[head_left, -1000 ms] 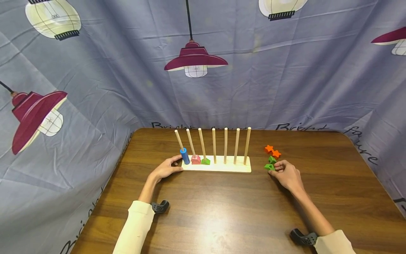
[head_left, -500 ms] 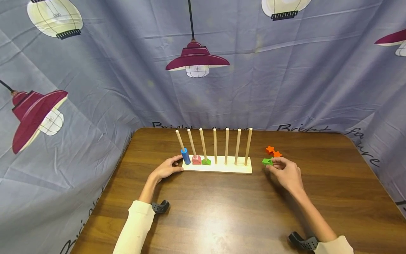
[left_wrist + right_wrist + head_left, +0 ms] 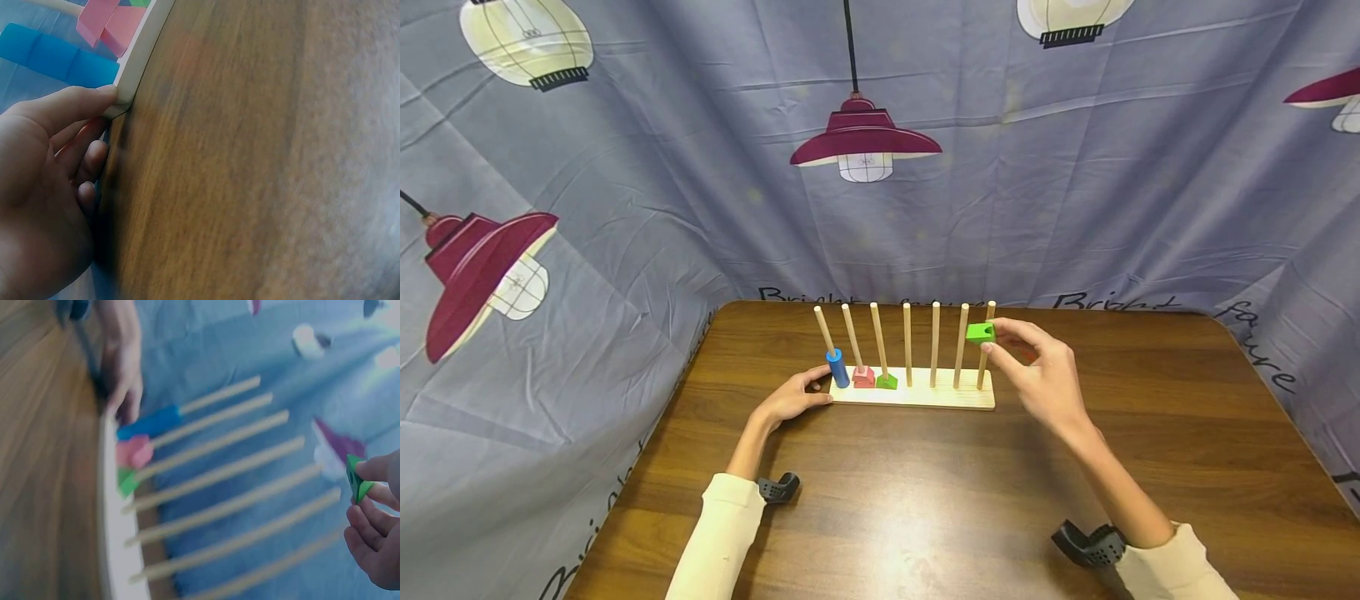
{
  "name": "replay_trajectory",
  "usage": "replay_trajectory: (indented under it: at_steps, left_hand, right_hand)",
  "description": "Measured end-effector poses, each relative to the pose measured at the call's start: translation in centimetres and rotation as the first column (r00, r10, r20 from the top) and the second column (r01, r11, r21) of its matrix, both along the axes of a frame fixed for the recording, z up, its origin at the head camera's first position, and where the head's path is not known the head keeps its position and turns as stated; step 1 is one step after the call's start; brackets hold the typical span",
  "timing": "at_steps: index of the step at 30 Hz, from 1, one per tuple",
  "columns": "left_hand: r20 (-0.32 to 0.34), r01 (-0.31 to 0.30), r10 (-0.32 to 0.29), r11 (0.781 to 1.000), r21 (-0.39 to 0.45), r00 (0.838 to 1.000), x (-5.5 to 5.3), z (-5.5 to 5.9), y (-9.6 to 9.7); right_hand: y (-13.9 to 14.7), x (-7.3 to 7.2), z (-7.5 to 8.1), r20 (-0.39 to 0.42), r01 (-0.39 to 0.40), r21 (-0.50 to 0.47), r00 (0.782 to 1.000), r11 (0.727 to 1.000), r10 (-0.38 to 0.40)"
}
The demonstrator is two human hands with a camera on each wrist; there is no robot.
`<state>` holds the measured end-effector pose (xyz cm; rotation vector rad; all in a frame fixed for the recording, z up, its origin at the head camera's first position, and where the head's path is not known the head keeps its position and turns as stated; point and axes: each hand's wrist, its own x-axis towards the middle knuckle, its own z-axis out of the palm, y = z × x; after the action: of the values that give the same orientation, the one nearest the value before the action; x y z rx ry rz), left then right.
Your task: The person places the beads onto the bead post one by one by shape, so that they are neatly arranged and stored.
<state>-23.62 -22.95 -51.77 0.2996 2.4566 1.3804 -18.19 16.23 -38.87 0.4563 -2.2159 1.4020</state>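
Observation:
A pale wooden peg board [image 3: 940, 398] with a row of upright pegs stands on the table. My left hand [image 3: 792, 398] grips its left end, thumb at the front edge and fingers around the end, as the left wrist view shows. Beside that hand a blue cylinder stack [image 3: 837, 369] sits on the first peg. A pink block [image 3: 863, 377] is on the second peg and a green block [image 3: 887, 382] on the third. My right hand [image 3: 1048, 379] pinches a green triangular block [image 3: 980, 333] between thumb and fingers, raised near the tops of the rightmost pegs.
The brown wooden table [image 3: 865, 492] extends around the board. A grey-blue curtain [image 3: 1000, 208] printed with lamps hangs behind it. Bare pegs [image 3: 934, 346] rise from the right part of the board. The orange stars are hidden behind my right hand.
My right hand has picked up the green block from the table and carried it up and left to the right-hand pegs. My left hand keeps its grip on the board.

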Motion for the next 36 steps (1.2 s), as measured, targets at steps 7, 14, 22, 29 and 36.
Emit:
replay_trajectory:
  at_steps: [7,14,22,29,36]
  left_hand:
    - [0.001,-0.003,0.003,1.0,-0.014,1.0,0.0,0.1,0.0]
    - [0.007,-0.001,0.001,1.0,-0.013,1.0,-0.1,0.3,0.0]
    - [0.005,0.0,0.0,1.0,-0.007,1.0,-0.1,0.0,-0.2]
    - [0.0,0.002,-0.002,1.0,-0.008,1.0,-0.1,0.0,0.0]
    - [-0.006,-0.001,0.001,1.0,-0.014,1.0,-0.2,-0.1,-0.2]
  right_hand:
    - [-4.4,-1.7,2.4,-0.067,-0.127,-0.015,0.99,0.992,0.126]
    - [-8.3,-3.2,3.3,-0.04,-0.18,-0.034,0.983,0.983,0.179]
    - [-11.8,-4.5,3.1,0.012,-0.173,0.05,0.985,0.984,0.172]
    - [-12.5,-5.1,2.6,0.052,-0.175,0.076,0.984,0.982,0.172]
    - [-12.5,-5.3,2.1,0.078,-0.174,0.059,0.982,0.983,0.17]
